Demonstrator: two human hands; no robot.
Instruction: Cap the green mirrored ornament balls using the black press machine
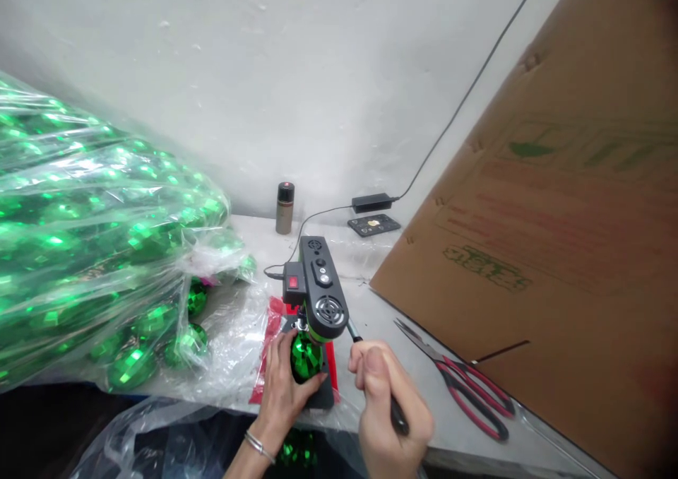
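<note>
My left hand is closed around a shiny green faceted ball ornament, which sits beneath the head of a small black bench drill press. The ball's top is right under the machine's front end, and whether a bit touches it is hidden. In my right hand is the black-gripped lever handle on the machine's right side. A red switch shows on the machine's left box. Under its dark base lies a red plastic sheet.
A big clear bag of green balls fills the left, with loose balls at its mouth. Red-handled scissors lie beside a large cardboard box. Behind stand a small bottle, a phone and a power adapter with its cord.
</note>
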